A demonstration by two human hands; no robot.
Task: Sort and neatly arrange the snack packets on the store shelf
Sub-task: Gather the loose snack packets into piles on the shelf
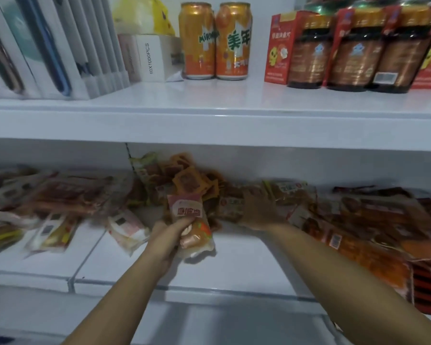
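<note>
Packets [184, 180] heaped loose along lower shelf [234, 257], unsorted. Left hand [171, 230] gripping pink packet [188, 215] upright, just above shelf front. Right hand [259, 210] laid on pile, back upward; finger position indistinct, grip undetermined. Cans [214, 41] on upper shelf.

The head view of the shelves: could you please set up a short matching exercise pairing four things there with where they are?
Things:
1. orange cans
2. dark bottles
3. pink packet
4. white box

Places:
A. gripped in the left hand
B. upper shelf, far right
C. upper shelf, centre
D. upper shelf, left of the cans

Pairs: 1-C, 2-B, 3-A, 4-D
</note>
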